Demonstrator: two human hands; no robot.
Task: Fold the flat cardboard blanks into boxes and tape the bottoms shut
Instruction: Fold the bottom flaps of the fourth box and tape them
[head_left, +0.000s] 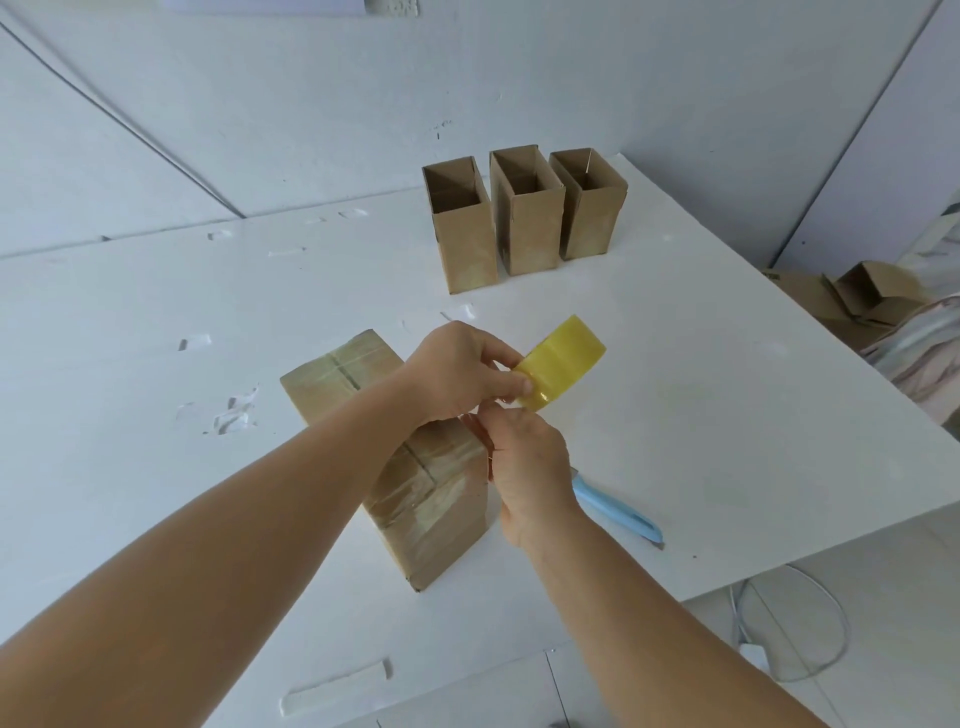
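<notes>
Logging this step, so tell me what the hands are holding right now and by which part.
The left hand pinches the yellow tape roll at its near edge. The right hand pinches below it; what it holds is unclear.

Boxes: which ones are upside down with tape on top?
The two boxes beside the hands, bottoms up and taped. The three boxes farther back stand with open tops.

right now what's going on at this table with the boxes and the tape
A person is taping cardboard boxes. The left hand grips a yellow roll of packing tape while the right hand pinches at its loose end, above two taped brown boxes standing bottom-up. Three open-topped boxes stand in a row at the back of the white table. A light blue utility knife lies beside the right wrist.
</notes>
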